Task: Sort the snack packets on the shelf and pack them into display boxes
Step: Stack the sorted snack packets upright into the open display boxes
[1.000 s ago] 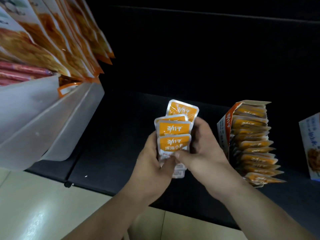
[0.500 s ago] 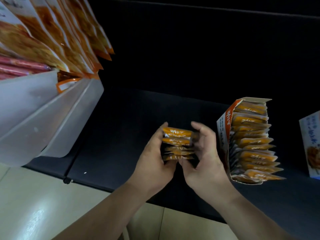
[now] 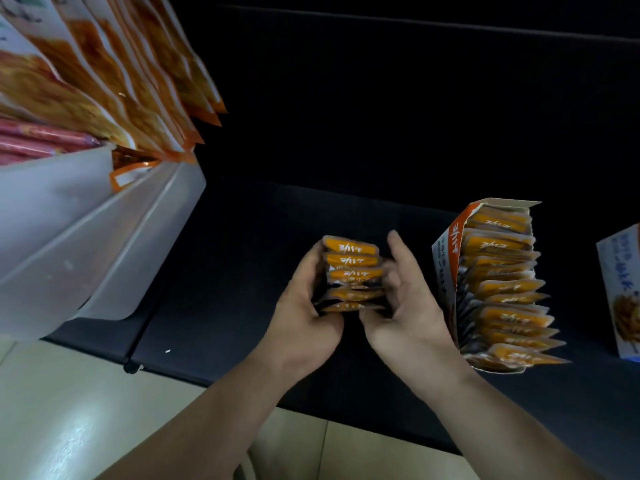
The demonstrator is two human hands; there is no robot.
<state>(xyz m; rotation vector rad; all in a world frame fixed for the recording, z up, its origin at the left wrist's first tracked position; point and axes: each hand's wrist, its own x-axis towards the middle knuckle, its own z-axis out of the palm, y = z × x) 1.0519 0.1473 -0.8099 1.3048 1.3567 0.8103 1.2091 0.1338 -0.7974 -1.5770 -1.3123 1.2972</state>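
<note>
Packets (image 3: 351,271), orange, stacked edge-up, were gripped between left hand (image 3: 304,306) and right hand (image 3: 410,303). Squaring step, I judged; next, slotting them into display box (image 3: 445,258) needed aligned edges.

Glossy foil packets (image 3: 351,273); cardboard display box (image 3: 446,258); matt shelf (image 3: 225,271).

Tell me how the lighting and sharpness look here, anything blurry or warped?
Head view: the shelf is nearly black; the hanging bags upper left smear with motion blur; fingers of the right hand blur, while the packet stack reads sharper; glare streaks the floor tiles; the wide lens stretches the edges.
</note>
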